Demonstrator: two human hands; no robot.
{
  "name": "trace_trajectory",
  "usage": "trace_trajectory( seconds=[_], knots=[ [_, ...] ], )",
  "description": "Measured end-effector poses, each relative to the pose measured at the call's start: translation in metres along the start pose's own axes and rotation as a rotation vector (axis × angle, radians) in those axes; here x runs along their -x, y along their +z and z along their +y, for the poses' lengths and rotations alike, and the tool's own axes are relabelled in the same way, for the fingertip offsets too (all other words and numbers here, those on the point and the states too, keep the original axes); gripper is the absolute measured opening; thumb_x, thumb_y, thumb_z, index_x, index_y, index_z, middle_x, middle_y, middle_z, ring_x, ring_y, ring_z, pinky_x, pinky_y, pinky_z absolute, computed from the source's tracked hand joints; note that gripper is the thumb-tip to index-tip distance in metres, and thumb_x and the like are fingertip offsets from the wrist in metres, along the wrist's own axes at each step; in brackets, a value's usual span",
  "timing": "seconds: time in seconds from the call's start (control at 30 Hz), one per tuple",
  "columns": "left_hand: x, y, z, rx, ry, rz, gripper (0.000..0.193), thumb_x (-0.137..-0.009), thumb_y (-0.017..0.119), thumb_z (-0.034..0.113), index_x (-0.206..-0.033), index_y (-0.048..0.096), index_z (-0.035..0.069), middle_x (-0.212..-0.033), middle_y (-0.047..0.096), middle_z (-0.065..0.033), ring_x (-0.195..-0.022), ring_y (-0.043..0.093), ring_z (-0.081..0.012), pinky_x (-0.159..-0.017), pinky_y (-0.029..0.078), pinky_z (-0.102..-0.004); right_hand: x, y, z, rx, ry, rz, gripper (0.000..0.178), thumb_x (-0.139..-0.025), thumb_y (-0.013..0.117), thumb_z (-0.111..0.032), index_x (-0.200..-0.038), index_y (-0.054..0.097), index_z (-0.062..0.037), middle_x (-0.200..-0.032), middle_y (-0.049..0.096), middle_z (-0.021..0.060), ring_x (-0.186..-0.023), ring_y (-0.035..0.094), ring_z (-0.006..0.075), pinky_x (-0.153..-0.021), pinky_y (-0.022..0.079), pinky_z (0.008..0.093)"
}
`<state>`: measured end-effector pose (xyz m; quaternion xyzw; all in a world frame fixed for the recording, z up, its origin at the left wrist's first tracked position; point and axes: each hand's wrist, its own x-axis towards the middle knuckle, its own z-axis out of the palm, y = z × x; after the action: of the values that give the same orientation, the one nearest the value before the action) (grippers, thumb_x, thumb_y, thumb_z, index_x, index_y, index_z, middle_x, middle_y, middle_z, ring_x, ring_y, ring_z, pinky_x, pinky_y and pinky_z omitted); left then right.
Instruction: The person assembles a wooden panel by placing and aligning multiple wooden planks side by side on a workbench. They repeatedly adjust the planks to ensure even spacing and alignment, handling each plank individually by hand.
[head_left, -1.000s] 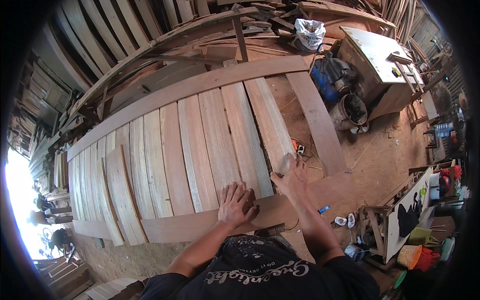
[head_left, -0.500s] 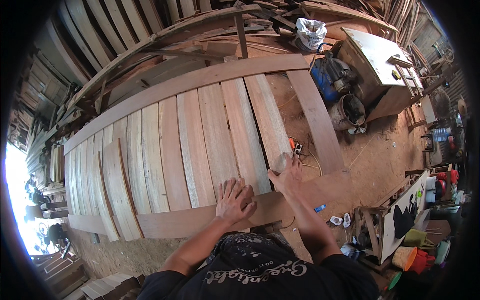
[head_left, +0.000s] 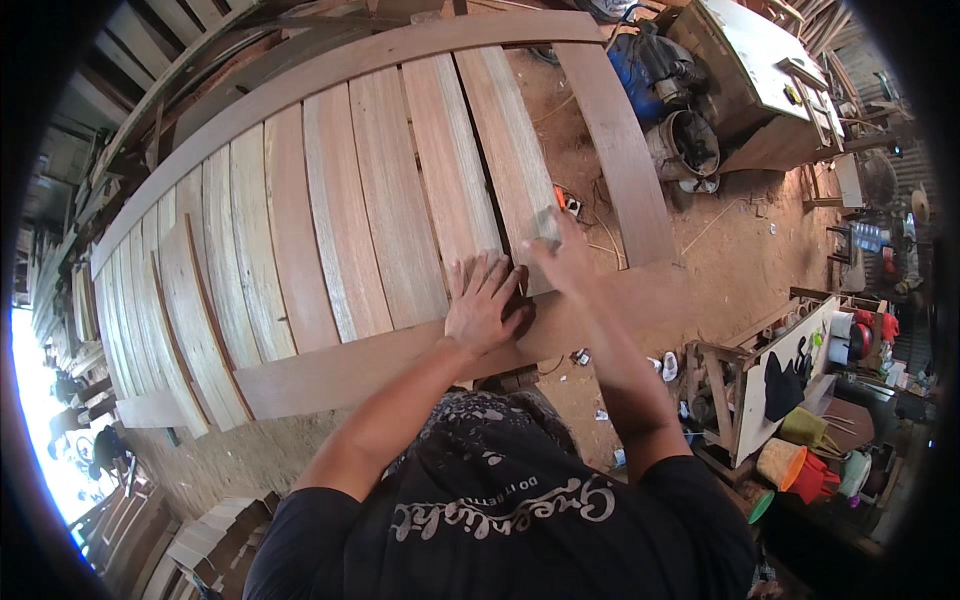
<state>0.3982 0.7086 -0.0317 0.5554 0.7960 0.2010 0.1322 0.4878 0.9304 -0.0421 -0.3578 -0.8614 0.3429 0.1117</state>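
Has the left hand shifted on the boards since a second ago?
No. The left hand stays flat at the same board ends over the lower rail.

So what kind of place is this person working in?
Most likely a woodworking or carpentry shop: a panel of planks lies under both hands, more lumber is stacked at the left, and a workbench stands on the sawdust-covered dirt floor.

Left hand (head_left: pixel 483 305) lies flat, fingers spread (palm down); right hand (head_left: pixel 560 255) reaches forward, fingers curled, forearm extended.
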Motion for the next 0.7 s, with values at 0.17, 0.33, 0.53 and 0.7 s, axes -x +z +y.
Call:
trace_trajectory(
  seconds=[0.17, 0.33, 0.53, 0.7],
  knots=[
    [-0.002, 0.009, 0.0, 0.008, -0.037, 0.107, 0.07, -0.108, 0.064, 0.058, -0.167, 0.057, 0.022, -0.175, 0.051, -0.0098, -0.169, 0.031, -0.0426, -0.136, 0.008, -0.0776, -0.002, -0.069, 0.033, -0.109, 0.219, -0.521, 0.088, -0.098, 0.086, -0.047, -0.165, 0.053, -0.001, -0.157, 0.064, 0.0298, -0.143, 0.065, 0.045, -0.121, 0.051, 0.0484],
    [-0.002, 0.014, 0.003, -0.025, -0.056, 0.083, 0.063, -0.11, 0.062, 0.055, -0.166, 0.058, 0.026, -0.173, 0.055, -0.0038, -0.168, 0.035, -0.0414, -0.134, 0.007, -0.0801, 0.0, -0.082, 0.034, -0.036, 0.125, -0.665, 0.076, -0.1, 0.084, -0.048, -0.158, 0.062, -0.0035, -0.142, 0.075, 0.0278, -0.129, 0.073, 0.0432, -0.114, 0.055, 0.0478],
    [-0.004, 0.017, 0.006, -0.021, -0.035, 0.122, 0.055, -0.112, 0.062, 0.048, -0.159, 0.067, 0.02, -0.169, 0.06, -0.0052, -0.168, 0.035, -0.0407, -0.133, 0.007, -0.0828, 0.001, -0.073, 0.052, -0.093, 0.124, -0.657, 0.072, -0.103, 0.081, -0.05, -0.154, 0.065, -0.0023, -0.136, 0.077, 0.0267, -0.125, 0.075, 0.039, -0.106, 0.058, 0.0482],
    [-0.01, 0.024, 0.0, -0.114, -0.129, 0.176, 0.044, -0.111, 0.065, 0.039, -0.151, 0.074, 0.024, -0.163, 0.067, -0.0003, -0.165, 0.04, -0.0396, -0.132, 0.011, -0.0839, -0.008, -0.067, 0.045, 0.063, 0.02, -0.698, 0.072, -0.104, 0.08, -0.05, -0.156, 0.062, -0.003, -0.137, 0.077, 0.0251, -0.122, 0.076, 0.0375, -0.104, 0.058, 0.0484]
  ],
)
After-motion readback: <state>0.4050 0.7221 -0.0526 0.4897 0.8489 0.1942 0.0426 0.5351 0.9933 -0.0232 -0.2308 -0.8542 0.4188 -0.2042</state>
